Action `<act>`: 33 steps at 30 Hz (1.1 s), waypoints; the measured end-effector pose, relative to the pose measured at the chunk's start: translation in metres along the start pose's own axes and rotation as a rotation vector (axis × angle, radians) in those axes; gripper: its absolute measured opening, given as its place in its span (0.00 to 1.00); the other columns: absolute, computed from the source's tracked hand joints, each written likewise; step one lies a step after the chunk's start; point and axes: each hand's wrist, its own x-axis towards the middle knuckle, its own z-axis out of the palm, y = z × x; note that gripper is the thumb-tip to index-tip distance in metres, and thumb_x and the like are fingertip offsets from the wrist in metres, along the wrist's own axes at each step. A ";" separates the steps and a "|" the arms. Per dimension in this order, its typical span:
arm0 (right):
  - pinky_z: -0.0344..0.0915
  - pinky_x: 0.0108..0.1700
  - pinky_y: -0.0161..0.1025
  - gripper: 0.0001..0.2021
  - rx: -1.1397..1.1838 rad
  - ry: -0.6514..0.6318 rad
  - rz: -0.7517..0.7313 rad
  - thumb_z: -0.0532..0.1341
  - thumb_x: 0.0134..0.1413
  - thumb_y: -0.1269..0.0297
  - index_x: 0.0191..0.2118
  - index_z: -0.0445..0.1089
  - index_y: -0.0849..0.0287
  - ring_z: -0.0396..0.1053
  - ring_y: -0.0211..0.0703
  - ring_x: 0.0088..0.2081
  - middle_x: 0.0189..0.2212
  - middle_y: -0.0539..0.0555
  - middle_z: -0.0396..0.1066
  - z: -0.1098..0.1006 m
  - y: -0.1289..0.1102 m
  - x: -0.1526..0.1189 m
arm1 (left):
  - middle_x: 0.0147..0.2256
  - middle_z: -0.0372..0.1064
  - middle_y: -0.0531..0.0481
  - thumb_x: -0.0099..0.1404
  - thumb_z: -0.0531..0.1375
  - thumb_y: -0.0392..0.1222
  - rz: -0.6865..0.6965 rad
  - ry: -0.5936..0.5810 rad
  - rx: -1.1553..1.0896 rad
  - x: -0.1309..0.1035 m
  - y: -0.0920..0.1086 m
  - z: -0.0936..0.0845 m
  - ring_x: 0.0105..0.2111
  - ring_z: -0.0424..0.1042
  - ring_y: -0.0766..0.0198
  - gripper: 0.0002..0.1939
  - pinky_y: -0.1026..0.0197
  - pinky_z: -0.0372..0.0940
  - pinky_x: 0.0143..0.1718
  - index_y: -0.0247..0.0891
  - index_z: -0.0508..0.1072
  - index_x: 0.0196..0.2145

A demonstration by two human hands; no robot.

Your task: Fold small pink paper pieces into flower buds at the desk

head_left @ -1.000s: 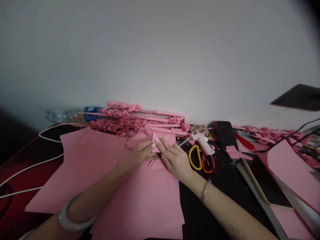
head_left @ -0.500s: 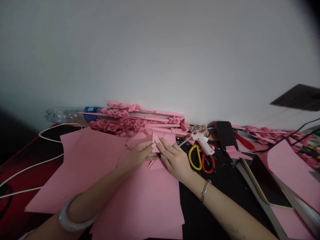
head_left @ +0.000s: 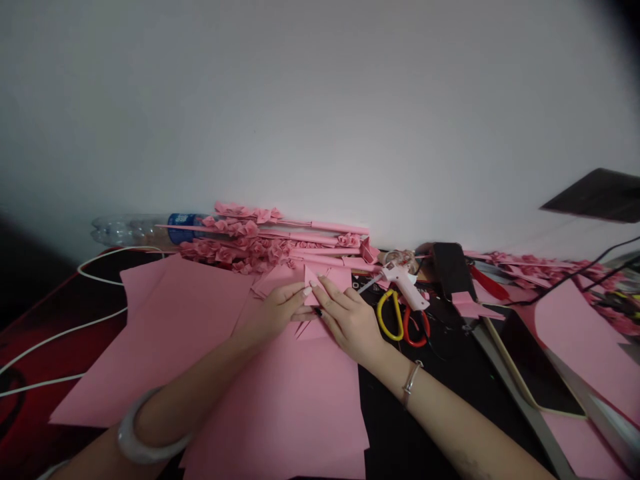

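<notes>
Background: plain white wall behind a dark desk (head_left: 430,413) strewn with pink craft paper
Left hand (head_left: 273,312): fingers laid flat, pressing down on a small folded pink piece (head_left: 320,283); pale bangle (head_left: 143,433) on the forearm
Right hand (head_left: 350,319): fingertips meeting the left at the same piece, pinching its near edge; thin bracelet (head_left: 411,380) at the wrist
Folded piece: on top of large pink sheets (head_left: 280,400), just in front of a heap of pink paper flowers (head_left: 260,243)
Nearby: pink glue gun (head_left: 403,280) and scissors (head_left: 403,319) with yellow and red handles, right of the right hand; clear plastic bottle (head_left: 145,229) lying against the wall; white cable (head_left: 75,327) at far left
Change from earlier frames: hardly any; both hands unmoved on the piece, the right perhaps a touch nearer the left
</notes>
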 end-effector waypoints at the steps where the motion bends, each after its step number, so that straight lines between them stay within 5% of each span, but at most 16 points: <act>1: 0.62 0.47 0.44 0.21 0.005 -0.005 0.007 0.49 0.61 0.67 0.58 0.58 0.61 0.65 0.45 0.42 0.59 0.58 0.55 0.000 0.000 0.000 | 0.43 0.72 0.46 0.59 0.59 0.49 0.002 -0.004 0.010 0.000 0.000 0.000 0.43 0.72 0.51 0.20 0.47 0.65 0.48 0.35 0.70 0.45; 8: 0.60 0.49 0.43 0.22 0.295 0.081 0.083 0.49 0.60 0.68 0.60 0.53 0.61 0.63 0.47 0.50 0.56 0.59 0.60 0.001 -0.001 -0.001 | 0.38 0.70 0.49 0.61 0.55 0.48 0.029 -0.003 0.150 0.001 -0.001 -0.001 0.40 0.73 0.55 0.13 0.53 0.68 0.44 0.37 0.69 0.39; 13: 0.59 0.31 0.35 0.10 0.589 0.182 0.404 0.53 0.58 0.62 0.42 0.65 0.61 0.62 0.38 0.28 0.34 0.55 0.69 0.004 0.008 0.002 | 0.37 0.68 0.49 0.62 0.52 0.47 0.030 -0.025 0.293 -0.001 0.003 0.004 0.37 0.74 0.54 0.11 0.54 0.69 0.41 0.39 0.68 0.38; 17: 0.50 0.24 0.32 0.11 0.878 -0.028 0.418 0.55 0.56 0.59 0.27 0.60 0.60 0.51 0.33 0.22 0.21 0.46 0.55 0.006 0.014 0.006 | 0.36 0.66 0.48 0.63 0.51 0.46 0.022 -0.025 0.409 -0.003 0.004 0.007 0.35 0.75 0.56 0.11 0.58 0.70 0.32 0.38 0.64 0.40; 27: 0.46 0.25 0.32 0.13 0.950 -0.143 0.405 0.54 0.54 0.61 0.22 0.54 0.59 0.47 0.32 0.22 0.20 0.44 0.49 0.009 0.015 0.006 | 0.23 0.71 0.50 0.65 0.49 0.45 -0.046 -0.061 0.478 -0.004 0.003 0.007 0.25 0.74 0.59 0.26 0.66 0.60 0.19 0.36 0.52 0.58; 33: 0.45 0.23 0.31 0.15 0.988 -0.130 0.419 0.56 0.53 0.61 0.21 0.52 0.59 0.46 0.32 0.21 0.18 0.44 0.48 0.006 0.015 0.007 | 0.22 0.70 0.49 0.65 0.49 0.47 -0.070 -0.080 0.423 -0.004 0.001 0.005 0.28 0.75 0.56 0.25 0.65 0.60 0.19 0.35 0.52 0.57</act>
